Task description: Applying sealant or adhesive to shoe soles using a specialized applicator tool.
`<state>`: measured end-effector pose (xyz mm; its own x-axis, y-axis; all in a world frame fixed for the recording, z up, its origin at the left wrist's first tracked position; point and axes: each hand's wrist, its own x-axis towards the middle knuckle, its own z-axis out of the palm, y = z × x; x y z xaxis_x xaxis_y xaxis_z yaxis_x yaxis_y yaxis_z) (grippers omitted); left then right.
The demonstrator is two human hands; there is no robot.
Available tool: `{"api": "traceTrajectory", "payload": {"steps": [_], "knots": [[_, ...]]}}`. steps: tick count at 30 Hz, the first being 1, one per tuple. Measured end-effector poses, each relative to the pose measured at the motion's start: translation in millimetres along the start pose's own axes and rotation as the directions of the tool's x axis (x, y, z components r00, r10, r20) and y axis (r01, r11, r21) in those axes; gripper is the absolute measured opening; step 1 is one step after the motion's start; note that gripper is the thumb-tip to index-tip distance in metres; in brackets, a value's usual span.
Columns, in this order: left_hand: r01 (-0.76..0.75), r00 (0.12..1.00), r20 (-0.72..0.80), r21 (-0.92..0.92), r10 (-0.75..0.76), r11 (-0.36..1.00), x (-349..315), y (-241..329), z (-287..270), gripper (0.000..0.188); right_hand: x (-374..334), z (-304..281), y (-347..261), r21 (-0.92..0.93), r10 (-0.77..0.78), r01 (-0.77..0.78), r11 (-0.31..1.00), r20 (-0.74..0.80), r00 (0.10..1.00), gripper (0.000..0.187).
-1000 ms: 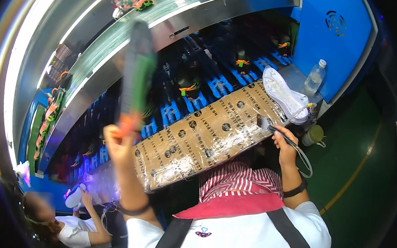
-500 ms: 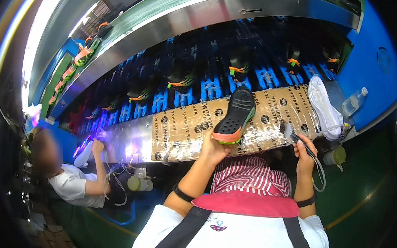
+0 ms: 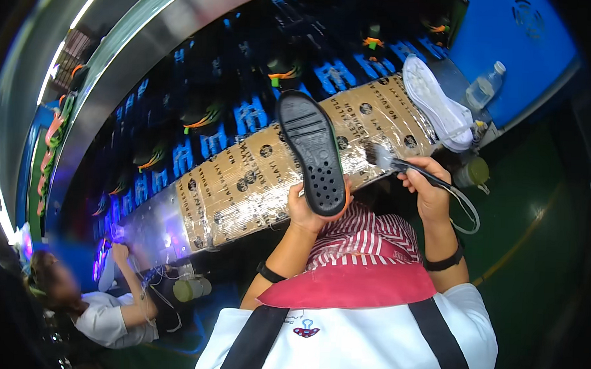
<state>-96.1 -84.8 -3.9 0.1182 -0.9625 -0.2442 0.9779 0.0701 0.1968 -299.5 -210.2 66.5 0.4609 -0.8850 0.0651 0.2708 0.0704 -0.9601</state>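
A shoe sole point(image 3: 313, 149) with a black face, a row of holes at the heel and an orange-green edge is held up in front of me. My left hand point(image 3: 304, 211) grips it round the heel end, fingers closed behind it. Over on the right, my right hand point(image 3: 432, 190) is closed round the black handle of a brush point(image 3: 384, 158). A thin clear tube runs from that handle. The brush's dark bristles point left toward the sole, apart from it. Beneath both is a ledge covered with printed cardboard point(image 3: 220, 181) under clear film.
A white shoe sole point(image 3: 437, 105) lies at the ledge's right end, beside a clear plastic bottle point(image 3: 486, 86). Beyond the ledge, shoes point(image 3: 284, 72) ride on a conveyor with blue holders. A capped container point(image 3: 473, 172) hangs below right. Another person point(image 3: 109, 308) works at far left.
My view has swung to the right. The sole is now turned with its black face more fully toward me and its toe tilted left. The brush has come closer to it.
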Motion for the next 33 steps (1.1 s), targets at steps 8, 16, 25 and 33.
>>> {"api": "traceTrajectory", "payload": {"steps": [8, 16, 25, 33], "knots": [[-0.007, 0.993, 0.118, 0.052, 0.001, 0.999, -4, -28, 17, 0.075, 2, 53, -16, -0.284, -0.291, 0.335, 0.898, 0.186, 0.938, 0.013], [0.066, 0.997, -0.042, 0.165, -0.060, 0.984, -21, -45, -16, 0.057, 22, 81, -22, -0.563, -0.595, 0.732, 0.384, 0.455, 0.663, 0.020], [0.030, 0.999, 0.035, 0.090, -0.034, 0.995, -22, -31, -10, 0.060, 11, 74, -24, -0.332, -0.573, 0.794, 0.509, 0.558, 0.601, 0.024], [0.040, 0.996, -0.087, 0.063, -0.035, 0.997, -30, -36, -7, 0.060, 5, 79, -5, -0.308, -0.540, 0.810, 0.499, 0.620, 0.569, 0.022]]}}
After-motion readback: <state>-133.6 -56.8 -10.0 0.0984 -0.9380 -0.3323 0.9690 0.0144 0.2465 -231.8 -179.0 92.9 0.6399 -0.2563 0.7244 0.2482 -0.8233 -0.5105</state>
